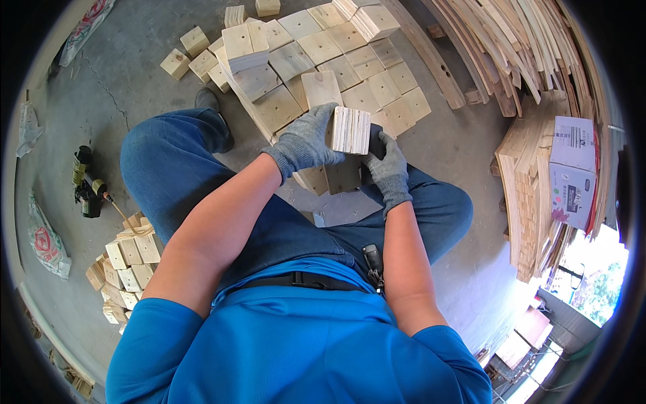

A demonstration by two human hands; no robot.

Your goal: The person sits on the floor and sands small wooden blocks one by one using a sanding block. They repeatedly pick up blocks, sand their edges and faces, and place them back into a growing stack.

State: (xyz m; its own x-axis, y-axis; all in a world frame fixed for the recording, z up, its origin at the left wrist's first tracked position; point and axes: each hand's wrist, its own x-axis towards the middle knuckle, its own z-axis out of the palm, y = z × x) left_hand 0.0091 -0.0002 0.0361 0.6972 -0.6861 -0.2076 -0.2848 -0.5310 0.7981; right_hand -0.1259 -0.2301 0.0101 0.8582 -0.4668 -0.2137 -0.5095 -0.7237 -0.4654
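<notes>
Gripping the layered wood block (350, 130) by its L side, our gloved L hand (308, 140) has its fingers part-curled; the block sits btwn our hands, near the square blocks (320, 48). Our gloved R hand (389, 172) bends its fingers round a dark item (374, 140) just beside it (ID unclear). Poss. fault: the block could slip or tilt if our L grip slackens, glove fabric sliding on cut faces; a drop might knock those blocks. Surface/room: grey concrete floor (481, 141), w/ a green-black device (84, 188) & block pile (131, 262) at L, stacked planks (498, 47) & a pale carton (572, 151) at R, bright opening (599, 269) far R.
</notes>
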